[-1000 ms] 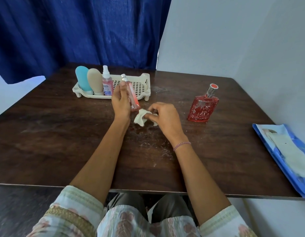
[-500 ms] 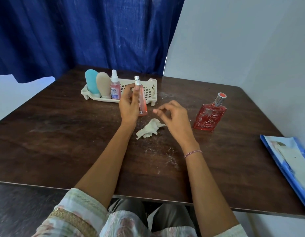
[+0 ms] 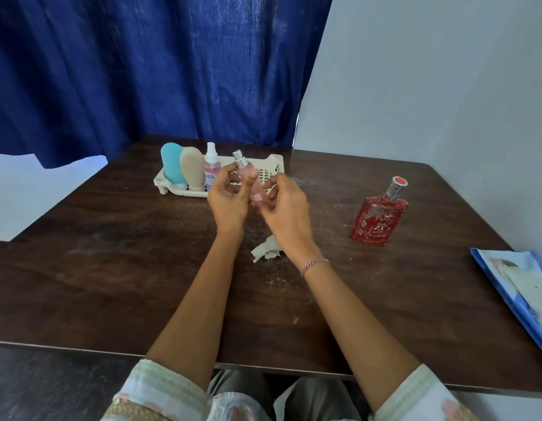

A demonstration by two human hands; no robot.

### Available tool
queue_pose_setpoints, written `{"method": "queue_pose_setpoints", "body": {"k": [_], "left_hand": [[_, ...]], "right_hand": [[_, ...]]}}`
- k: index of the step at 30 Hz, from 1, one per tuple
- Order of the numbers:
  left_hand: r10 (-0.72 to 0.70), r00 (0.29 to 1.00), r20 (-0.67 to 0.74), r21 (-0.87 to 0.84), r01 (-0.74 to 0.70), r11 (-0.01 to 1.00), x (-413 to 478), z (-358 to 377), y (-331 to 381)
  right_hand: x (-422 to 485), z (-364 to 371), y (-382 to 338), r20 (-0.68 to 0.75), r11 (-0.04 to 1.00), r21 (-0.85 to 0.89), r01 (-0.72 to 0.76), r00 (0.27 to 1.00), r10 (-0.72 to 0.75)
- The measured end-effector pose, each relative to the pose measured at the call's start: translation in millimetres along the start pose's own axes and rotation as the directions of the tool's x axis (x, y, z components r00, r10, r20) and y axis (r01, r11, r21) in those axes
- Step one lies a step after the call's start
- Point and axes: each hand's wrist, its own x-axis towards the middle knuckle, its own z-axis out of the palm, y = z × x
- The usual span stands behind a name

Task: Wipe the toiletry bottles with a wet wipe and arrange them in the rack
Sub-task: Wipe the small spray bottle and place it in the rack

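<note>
Pink spray bottle (image 3: 253, 186) tilted, left fingers (image 3: 250, 178) pinching its middle, right fingers (image 3: 274, 189) curled round its base

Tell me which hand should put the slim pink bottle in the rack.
Left, probably. The left hand grips the slim pink bottle near its top, before the half-filled rack; the right hand, pinching its base, sits nearer the wipe and red bottle.

Both bare forearms reach forward over the counter (image 3: 111, 268) and converge near its middle. The left grip (image 3: 227, 199) holds a slim bottle (image 3: 257, 193) at a tilt, thumb pressed on its side, fingers curled behind. The right grip (image 3: 286, 211), fingers bent, pinches the bottle's lower end. A thread bracelet (image 3: 313, 265) circles the right wrist
</note>
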Motion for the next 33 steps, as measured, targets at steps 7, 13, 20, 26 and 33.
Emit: {"method": "queue_pose_setpoints", "body": {"k": [7, 13, 20, 26, 33], "left_hand": [[-0.058, 0.998, 0.012, -0.128, 0.059, 0.990, 8.8, -6.5, 9.7], [-0.039, 0.999, -0.012, 0.010, 0.039, 0.999, 15.4, -10.6, -2.2], [-0.003, 0.990, -0.138, 0.175, 0.027, 0.984, 25.3, -16.1, -0.9], [-0.042, 0.976, -0.212, 0.381, 0.122, 0.917, 27.9, -19.5, -3.9], [-0.091, 0.974, -0.208, 0.445, 0.177, 0.878, 34.2, -20.3, -6.3]], "right_hand": [[36.3, 15.2, -4.4, -0.009, 0.976, 0.171, -0.131, 0.991, 0.135], [57.6, 28.6, -3.3, 0.077, 0.971, 0.202, -0.131, 0.990, 0.118], [63.2, 46.0, -8.8, 0.049, 0.951, 0.281, -0.131, 0.991, 0.123], [64.3, 59.0, -4.6, 0.128, 0.928, 0.331, -0.173, 0.982, 0.137], [74.9, 78.2, 1.2, 0.207, 0.933, 0.289, -0.215, 0.965, 0.159]]}}
